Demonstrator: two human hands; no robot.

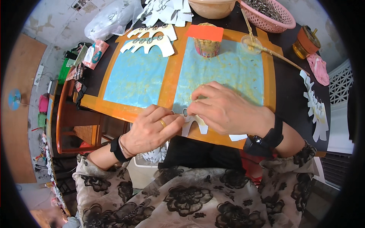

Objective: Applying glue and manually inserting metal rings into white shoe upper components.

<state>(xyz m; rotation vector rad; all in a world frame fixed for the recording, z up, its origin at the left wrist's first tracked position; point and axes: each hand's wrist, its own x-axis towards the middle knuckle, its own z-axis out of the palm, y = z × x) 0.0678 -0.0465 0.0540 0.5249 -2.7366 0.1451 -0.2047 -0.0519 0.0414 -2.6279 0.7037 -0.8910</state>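
Note:
Close to the table's near edge, both hands meet over a white cut-out (202, 128) with scalloped, leg-like points. My left hand (152, 127), wearing a ring, pinches the left end of the piece. Thumb and fingers of my right hand (224, 110) close at a small metal clip (184, 111) on its upper edge; the fingertips partly hide it. Another white cut-out (238, 137) shows below my right wrist. Farther off to the left lie cream cut-outs (157, 46) with dark oval metal clips along their curved edges.
A paste-smeared tub (207, 48) carries a red card (205, 33). Right of it are a small dish (251, 46) and a long stick (285, 58). A pink basket (274, 21) of metal pieces, a basin (213, 9) and a jar (304, 45) stand behind. White cut-outs (315, 108) line the right edge.

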